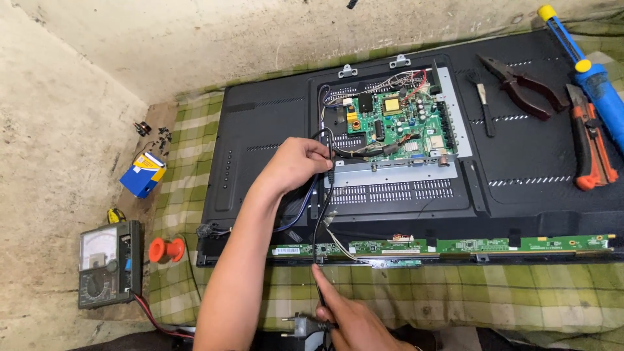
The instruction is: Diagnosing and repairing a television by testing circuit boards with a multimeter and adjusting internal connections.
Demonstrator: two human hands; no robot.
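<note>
Nearest the camera, the right hand [354, 322] is closed around a black power cable [318, 227] just above its two-pin plug [300, 325], which lies at the lower edge of view. The cable is thin, black and round, running taut and nearly straight up from this grip, across the narrow green strip board [494, 245] at the panel's lower edge. Farther on, the left hand [296, 162] pinches the same cable between thumb and fingers, over the black back cover of a flat television [260, 143] lying face down on a green checked cloth [455, 292]. Beyond the pinch the cable loops towards the exposed green main circuit board [396, 120]. Pliers [523, 84], a utility knife [591, 143] and a blue tool [595, 81] rest on the far right of the cover. An analogue multimeter [107, 263] sits on the floor to the left.
</note>
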